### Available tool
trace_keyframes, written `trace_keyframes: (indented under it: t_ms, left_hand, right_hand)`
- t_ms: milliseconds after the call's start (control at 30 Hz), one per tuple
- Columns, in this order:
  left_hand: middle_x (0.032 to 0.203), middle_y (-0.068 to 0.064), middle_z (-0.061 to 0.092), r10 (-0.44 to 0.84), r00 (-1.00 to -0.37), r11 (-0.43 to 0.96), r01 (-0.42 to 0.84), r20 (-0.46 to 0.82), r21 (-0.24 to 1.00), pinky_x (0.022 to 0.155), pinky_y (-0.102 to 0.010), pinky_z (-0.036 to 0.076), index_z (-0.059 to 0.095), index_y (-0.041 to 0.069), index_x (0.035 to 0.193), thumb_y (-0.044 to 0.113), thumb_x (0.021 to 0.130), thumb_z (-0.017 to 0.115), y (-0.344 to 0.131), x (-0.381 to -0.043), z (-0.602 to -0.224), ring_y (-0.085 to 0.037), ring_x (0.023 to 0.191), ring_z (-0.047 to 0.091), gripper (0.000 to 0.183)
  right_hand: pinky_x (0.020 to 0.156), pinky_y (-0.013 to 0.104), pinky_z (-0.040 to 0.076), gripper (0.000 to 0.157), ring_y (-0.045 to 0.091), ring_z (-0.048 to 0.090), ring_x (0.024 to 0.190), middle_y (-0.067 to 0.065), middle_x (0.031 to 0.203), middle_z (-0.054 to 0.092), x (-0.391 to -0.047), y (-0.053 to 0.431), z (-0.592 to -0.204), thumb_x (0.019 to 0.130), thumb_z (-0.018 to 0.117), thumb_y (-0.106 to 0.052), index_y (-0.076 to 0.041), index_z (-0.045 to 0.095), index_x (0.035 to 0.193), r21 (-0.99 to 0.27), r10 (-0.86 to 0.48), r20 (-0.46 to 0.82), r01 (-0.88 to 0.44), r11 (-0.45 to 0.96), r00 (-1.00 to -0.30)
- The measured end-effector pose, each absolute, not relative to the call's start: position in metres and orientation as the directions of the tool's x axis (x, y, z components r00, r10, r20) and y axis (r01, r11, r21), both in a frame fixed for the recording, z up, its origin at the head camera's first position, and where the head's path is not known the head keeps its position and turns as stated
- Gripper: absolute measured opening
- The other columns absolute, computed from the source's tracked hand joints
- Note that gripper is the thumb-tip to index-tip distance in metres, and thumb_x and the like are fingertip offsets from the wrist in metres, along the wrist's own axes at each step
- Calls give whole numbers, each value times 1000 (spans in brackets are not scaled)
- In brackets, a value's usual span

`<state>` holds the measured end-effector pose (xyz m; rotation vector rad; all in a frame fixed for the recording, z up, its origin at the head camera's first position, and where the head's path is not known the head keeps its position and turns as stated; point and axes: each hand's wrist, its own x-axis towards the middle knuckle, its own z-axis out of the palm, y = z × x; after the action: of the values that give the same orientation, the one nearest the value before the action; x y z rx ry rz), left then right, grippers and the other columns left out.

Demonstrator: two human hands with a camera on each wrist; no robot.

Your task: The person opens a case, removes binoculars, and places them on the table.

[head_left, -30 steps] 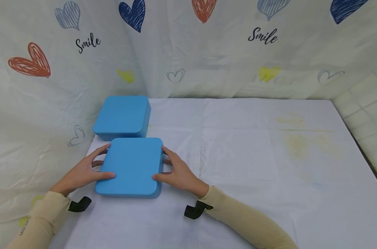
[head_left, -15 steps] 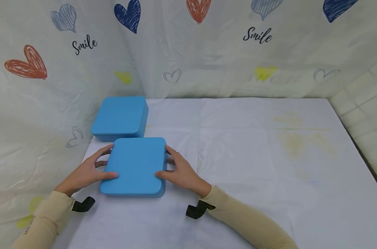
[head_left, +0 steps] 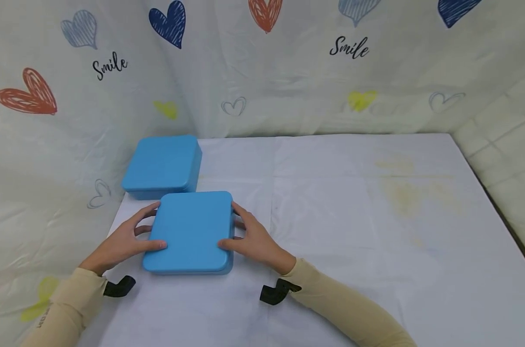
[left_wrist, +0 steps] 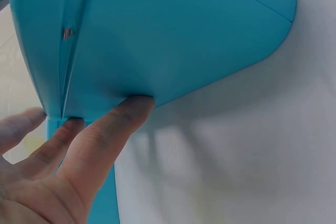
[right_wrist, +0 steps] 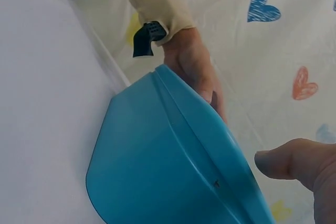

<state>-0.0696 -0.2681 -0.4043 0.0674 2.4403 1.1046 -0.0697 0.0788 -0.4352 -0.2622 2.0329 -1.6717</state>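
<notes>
A blue lidded box (head_left: 192, 233) with rounded corners is held between two hands on the white table, lid upward. My left hand (head_left: 121, 243) grips its left side, thumb on the lid and fingers along the side wall. On the opposite side my right hand (head_left: 258, 241) holds it the same way, thumb over the lid's edge. The box's side wall and lid seam show in the left wrist view, with the left fingertips (left_wrist: 139, 103) against the wall. A second blue box (head_left: 164, 164) of like shape stands just behind, its front right part close to the held box.
A white cloth covers the table (head_left: 353, 231), with faint yellow stains toward the right. Behind and to the left hangs a pale curtain (head_left: 279, 72) printed with hearts and "Smile". Black curved mounts (head_left: 120, 286) stick out from both sleeves.
The held box has shifted to the right relative to the rear box, both hands moving with it. The head view has turned a little to the right. The rear box stays put.
</notes>
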Motion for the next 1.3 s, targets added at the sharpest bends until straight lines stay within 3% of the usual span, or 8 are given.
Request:
trace_keyframes:
  t_ms: [267,633,1300]
  left_hand:
    - [170,-21,19,228,-891,676,-145,-392,722,101,-62,56,9,33,167,41,90,79,-263,-70,-406,-54,145,41,104]
    - [170,-21,21,232,-890,671,-146,-392,727,101,-62,55,11,29,167,42,89,79,-248,-74,-408,-54,144,41,104]
    - [169,-20,22,265,-891,640,-123,-368,759,102,-62,55,12,32,167,39,89,80,-225,-79,-408,-52,145,42,104]
  right_hand:
    - [110,46,54,101,32,40,153,-2,170,27,-68,87,-434,86,81,-30,-31,19,166,-965,-437,-239,162,205,-867]
    - [110,50,54,101,36,41,153,1,171,27,-69,102,-433,86,80,-29,-30,19,166,-968,-429,-220,142,207,-876]
    - [110,46,54,102,29,43,153,-8,170,28,-75,131,-438,84,84,-30,-40,22,163,-963,-427,-235,147,228,-873]
